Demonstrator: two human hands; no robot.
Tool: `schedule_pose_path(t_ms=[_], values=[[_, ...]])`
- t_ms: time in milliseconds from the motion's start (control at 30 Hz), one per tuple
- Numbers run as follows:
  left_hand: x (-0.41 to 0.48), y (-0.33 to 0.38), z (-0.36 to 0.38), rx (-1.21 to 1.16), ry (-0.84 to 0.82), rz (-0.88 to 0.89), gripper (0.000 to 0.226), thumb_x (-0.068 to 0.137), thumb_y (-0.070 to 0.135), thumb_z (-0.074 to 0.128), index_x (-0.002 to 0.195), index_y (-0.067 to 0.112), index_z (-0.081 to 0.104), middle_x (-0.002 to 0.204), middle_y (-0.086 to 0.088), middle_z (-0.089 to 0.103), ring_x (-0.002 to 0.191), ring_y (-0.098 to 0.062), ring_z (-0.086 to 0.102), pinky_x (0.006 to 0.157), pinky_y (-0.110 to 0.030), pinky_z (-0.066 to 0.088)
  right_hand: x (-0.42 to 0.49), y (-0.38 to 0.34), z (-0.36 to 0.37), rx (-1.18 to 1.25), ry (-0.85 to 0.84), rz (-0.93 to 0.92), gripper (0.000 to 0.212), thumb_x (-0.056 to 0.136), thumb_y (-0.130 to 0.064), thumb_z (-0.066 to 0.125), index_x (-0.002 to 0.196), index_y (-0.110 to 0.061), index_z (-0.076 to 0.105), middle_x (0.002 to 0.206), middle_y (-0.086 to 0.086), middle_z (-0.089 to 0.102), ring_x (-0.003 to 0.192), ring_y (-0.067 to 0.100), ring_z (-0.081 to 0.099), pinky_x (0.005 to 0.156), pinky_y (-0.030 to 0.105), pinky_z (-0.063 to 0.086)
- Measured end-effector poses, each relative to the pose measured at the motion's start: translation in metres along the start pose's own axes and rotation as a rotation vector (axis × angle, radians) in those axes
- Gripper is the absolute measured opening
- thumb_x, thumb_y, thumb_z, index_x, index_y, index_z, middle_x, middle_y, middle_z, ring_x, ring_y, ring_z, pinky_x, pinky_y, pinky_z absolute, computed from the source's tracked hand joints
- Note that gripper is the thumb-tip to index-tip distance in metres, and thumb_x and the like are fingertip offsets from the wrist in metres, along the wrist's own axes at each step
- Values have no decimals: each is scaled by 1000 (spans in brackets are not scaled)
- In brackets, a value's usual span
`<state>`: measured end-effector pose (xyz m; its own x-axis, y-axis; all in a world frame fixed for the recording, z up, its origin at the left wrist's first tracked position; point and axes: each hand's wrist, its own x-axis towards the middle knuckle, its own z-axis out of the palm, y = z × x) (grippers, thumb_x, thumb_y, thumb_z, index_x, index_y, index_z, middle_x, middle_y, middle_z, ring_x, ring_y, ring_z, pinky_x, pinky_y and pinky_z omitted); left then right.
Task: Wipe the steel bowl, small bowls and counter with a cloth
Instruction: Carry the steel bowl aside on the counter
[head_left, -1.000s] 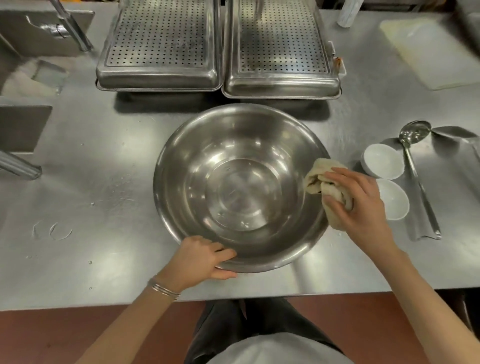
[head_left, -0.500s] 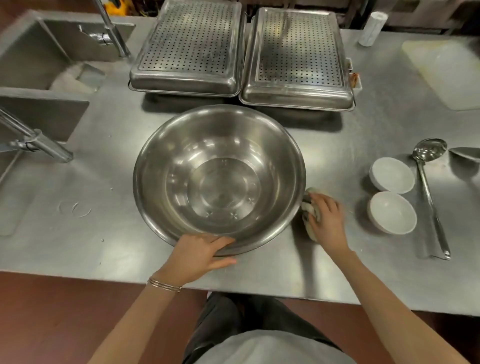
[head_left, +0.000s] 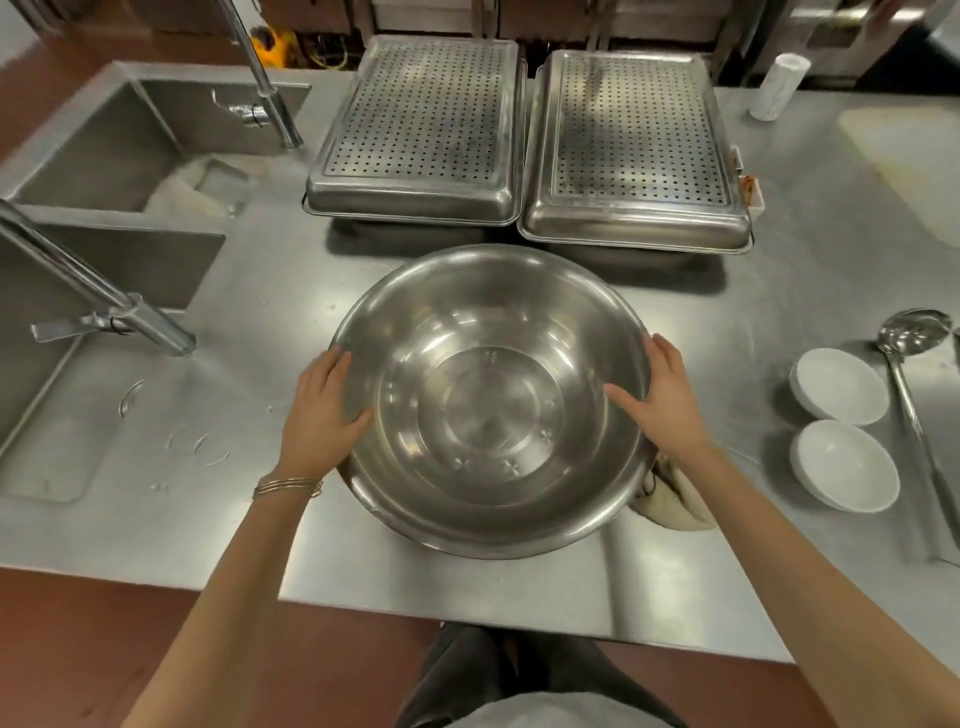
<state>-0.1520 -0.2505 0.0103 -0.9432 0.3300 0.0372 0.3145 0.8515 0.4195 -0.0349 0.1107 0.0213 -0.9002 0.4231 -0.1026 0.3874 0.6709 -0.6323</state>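
Observation:
A large steel bowl (head_left: 488, 400) stands on the steel counter (head_left: 753, 322), right in front of me. My left hand (head_left: 319, 410) grips its left rim, thumb inside the bowl. On the right rim my right hand (head_left: 662, 400) grips the same way, thumb inside. The beige cloth (head_left: 670, 499) lies crumpled on the counter by the bowl's near right side, partly hidden under my right wrist; neither hand holds it. Two small white bowls (head_left: 839, 384) (head_left: 844, 465) sit further right.
A steel ladle (head_left: 909, 395) lies right of the small bowls. Two perforated steel trays (head_left: 415, 124) (head_left: 636, 140) stand behind the big bowl. Sinks with faucets (head_left: 98, 291) fill the left side. A white roll (head_left: 776, 85) and a cutting board (head_left: 914, 156) sit at the back right.
My right hand has let go of the cloth, leaving it on the counter, and moved up to the bowl's right rim. My left hand has shifted from the near rim to the left rim.

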Motion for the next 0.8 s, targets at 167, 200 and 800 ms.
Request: schedule_pose_path(t_ms=[167, 200, 800], values=[[14, 4, 6, -314, -15, -166, 87, 84, 16, 67, 148, 6, 9, 156, -10, 12, 143, -24, 13, 112, -29, 15, 9, 4, 5, 179, 43, 171, 83, 83, -7, 66, 149, -12, 15, 148, 10, 33, 133, 27, 35, 108, 36, 29], [17, 1, 6, -360, -4, -175, 85, 84, 15, 66, 148, 6, 11, 155, -10, 16, 142, -23, 17, 111, -28, 17, 11, 5, 8, 251, 58, 235, 79, 83, -5, 64, 148, -13, 19, 146, 9, 38, 131, 28, 39, 107, 37, 33], [19, 39, -1, -701, 58, -174, 67, 82, -7, 58, 141, 16, 36, 141, 0, 44, 128, -15, 42, 104, -23, 33, -68, 13, -26, 440, 382, 362, 55, 76, 2, 64, 121, -28, 51, 103, 0, 62, 96, 25, 61, 88, 43, 50]])
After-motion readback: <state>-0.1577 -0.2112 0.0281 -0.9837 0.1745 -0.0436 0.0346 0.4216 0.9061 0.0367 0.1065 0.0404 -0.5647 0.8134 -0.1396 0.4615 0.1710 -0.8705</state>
